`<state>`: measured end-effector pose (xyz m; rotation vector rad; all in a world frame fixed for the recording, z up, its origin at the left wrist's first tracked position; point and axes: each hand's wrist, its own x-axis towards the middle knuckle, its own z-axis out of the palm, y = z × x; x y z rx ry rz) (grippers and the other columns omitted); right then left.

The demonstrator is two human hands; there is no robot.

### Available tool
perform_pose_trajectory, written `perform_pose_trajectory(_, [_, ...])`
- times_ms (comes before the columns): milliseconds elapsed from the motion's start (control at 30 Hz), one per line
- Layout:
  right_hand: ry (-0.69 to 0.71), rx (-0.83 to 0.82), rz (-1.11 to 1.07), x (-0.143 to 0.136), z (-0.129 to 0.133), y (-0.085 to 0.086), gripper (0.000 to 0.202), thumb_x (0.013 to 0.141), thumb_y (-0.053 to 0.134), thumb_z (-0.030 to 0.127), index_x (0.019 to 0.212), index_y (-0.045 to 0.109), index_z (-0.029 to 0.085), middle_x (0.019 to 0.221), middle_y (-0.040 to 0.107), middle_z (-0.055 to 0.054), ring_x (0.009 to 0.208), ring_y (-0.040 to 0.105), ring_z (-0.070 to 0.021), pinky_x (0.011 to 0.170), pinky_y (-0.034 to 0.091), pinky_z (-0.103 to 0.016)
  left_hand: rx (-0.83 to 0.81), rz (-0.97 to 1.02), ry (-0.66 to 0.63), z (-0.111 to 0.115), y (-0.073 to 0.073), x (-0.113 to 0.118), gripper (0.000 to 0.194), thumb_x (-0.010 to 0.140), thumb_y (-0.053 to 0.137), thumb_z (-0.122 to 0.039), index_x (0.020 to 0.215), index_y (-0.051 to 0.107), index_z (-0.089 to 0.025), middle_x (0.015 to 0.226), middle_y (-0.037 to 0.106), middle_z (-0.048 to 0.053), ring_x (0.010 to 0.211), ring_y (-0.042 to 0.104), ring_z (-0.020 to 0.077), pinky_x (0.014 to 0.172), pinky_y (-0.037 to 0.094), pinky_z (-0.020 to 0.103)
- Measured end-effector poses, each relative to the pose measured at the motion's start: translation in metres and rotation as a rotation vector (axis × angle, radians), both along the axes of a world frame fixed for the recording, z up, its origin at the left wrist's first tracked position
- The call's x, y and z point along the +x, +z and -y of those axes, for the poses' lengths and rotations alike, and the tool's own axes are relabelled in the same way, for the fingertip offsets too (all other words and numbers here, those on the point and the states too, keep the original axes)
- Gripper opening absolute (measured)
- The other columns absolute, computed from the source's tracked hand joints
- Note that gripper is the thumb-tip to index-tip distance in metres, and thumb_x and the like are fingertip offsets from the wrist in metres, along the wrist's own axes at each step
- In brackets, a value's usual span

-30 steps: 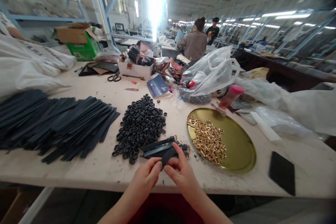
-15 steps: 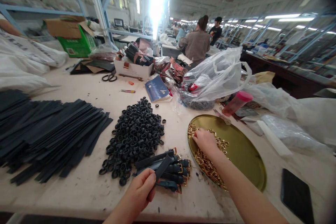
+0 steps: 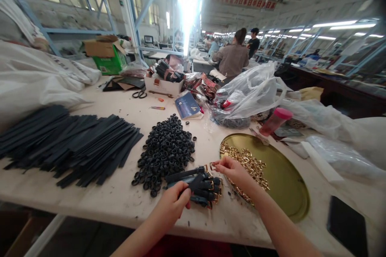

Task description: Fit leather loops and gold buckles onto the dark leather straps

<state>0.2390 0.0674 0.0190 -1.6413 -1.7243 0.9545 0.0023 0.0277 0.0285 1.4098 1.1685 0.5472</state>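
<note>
Now the left hand (image 3: 175, 198) pinches a dark strap (image 3: 196, 181) over some buckled straps (image 3: 208, 185). The right hand (image 3: 233, 171) grasps a gold buckle (image 3: 212, 166) near the tray (image 3: 285, 192).

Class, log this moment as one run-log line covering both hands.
left hand: holding dark strap | right hand: pinching gold buckle | tray: buckle pile

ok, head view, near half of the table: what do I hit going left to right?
Pile of flat dark strips → heap of small black loops → gold buckle in the right hand → round gold tray → black phone-like slab.
</note>
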Motion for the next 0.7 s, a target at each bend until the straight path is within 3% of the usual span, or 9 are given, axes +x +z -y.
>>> perform_pose_trajectory(133, [0.026, -0.300, -0.741, -0.042, 0.033, 0.020, 0.022, 0.074, 0.061, 0.037, 0.072, 0.049, 0.018, 0.097, 0.065, -0.005, 0.076, 0.063, -0.0143, 0.071, 0.048, -0.031, 0.073, 0.012, 0.048, 0.002, 0.012, -0.003, 0.023, 0.081, 0.037, -0.037, 0.072, 0.047, -0.018, 0.055, 0.052, -0.005, 0.037, 0.036, 0.0064, 0.038, 0.029, 0.018])
perform_pose_trajectory(233, [0.019, -0.465, -1.030, -0.067, 0.050, 0.023, 0.025, 0.068, 0.068, 0.034, 0.070, 0.049, 0.018, 0.089, 0.066, -0.004, 0.070, 0.062, -0.0125, 0.065, 0.048, -0.028, 0.104, 0.015, 0.067, 0.007, 0.018, -0.006, 0.025, 0.081, 0.036, -0.038, 0.073, 0.048, -0.018, 0.057, 0.053, -0.004, 0.038, 0.038, 0.0072, 0.039, 0.030, 0.019])
perform_pose_trajectory(400, [-0.021, -0.429, -1.072, -0.083, 0.062, 0.017, 0.021, 0.068, 0.069, 0.029, 0.068, 0.052, 0.017, 0.085, 0.064, -0.002, 0.063, 0.057, -0.0082, 0.060, 0.044, -0.021, 0.148, -0.112, 0.038, 0.019, 0.020, -0.025, 0.027, 0.082, 0.035, -0.035, 0.067, 0.050, -0.018, 0.053, 0.049, -0.005, 0.042, 0.039, 0.0081, 0.044, 0.030, 0.020])
perform_pose_trajectory(567, [0.010, -0.342, -0.978, -0.086, 0.066, 0.022, 0.019, 0.069, 0.069, 0.030, 0.068, 0.054, 0.018, 0.076, 0.059, 0.001, 0.059, 0.051, -0.0087, 0.058, 0.042, -0.023, 0.152, -0.165, -0.103, 0.029, 0.022, -0.041, 0.024, 0.080, 0.038, -0.029, 0.067, 0.055, -0.017, 0.054, 0.051, -0.005, 0.054, 0.045, 0.0106, 0.051, 0.031, 0.020])
perform_pose_trajectory(700, [-0.003, -0.295, -0.934, -0.096, 0.070, 0.025, 0.022, 0.069, 0.069, 0.032, 0.081, 0.056, 0.020, 0.071, 0.057, 0.003, 0.058, 0.050, -0.0089, 0.057, 0.040, -0.023, 0.167, -0.142, -0.132, 0.032, 0.024, -0.041, 0.025, 0.081, 0.038, -0.029, 0.065, 0.054, -0.017, 0.056, 0.051, -0.005, 0.055, 0.045, 0.0104, 0.053, 0.031, 0.020])
